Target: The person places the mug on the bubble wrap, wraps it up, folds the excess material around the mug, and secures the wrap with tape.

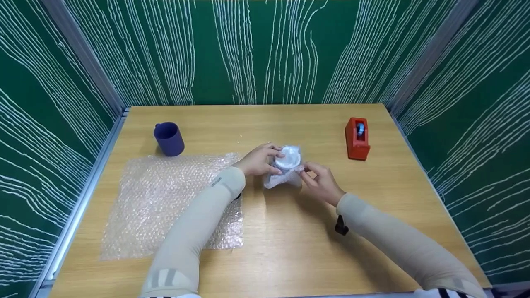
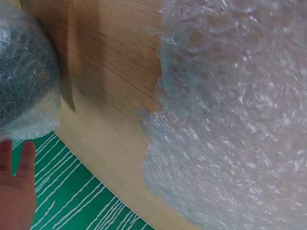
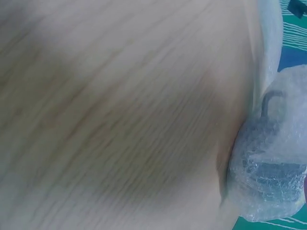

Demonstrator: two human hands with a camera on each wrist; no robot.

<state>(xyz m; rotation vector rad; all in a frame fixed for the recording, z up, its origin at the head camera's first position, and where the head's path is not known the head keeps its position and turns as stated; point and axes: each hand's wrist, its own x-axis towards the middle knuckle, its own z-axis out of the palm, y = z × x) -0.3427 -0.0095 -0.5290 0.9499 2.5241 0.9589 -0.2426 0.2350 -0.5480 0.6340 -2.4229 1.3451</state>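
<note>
A mug wrapped in bubble wrap [image 1: 288, 158] is between the two hands near the table's middle. Its handle shows dimly through the wrap [image 3: 273, 115] in the right wrist view. My left hand [image 1: 258, 160] holds the bundle from the left, thumb on the near side and fingers on the far side. From the right, my right hand [image 1: 322, 182] pinches a loose edge of the wrap between thumb and fingertips. In the left wrist view, part of the left hand [image 2: 17, 187] appears beside the bundle [image 2: 24, 76]; the right hand is almost wholly outside its own wrist view.
A flat bubble wrap sheet [image 1: 165, 203] covers the table's left part, partly under the left forearm. Behind it stands a purple mug [image 1: 169, 140]. A red tape dispenser [image 1: 357, 140] sits at the back right. Green panels with white lines [image 1: 223, 49] surround the wooden table [image 1: 281, 256].
</note>
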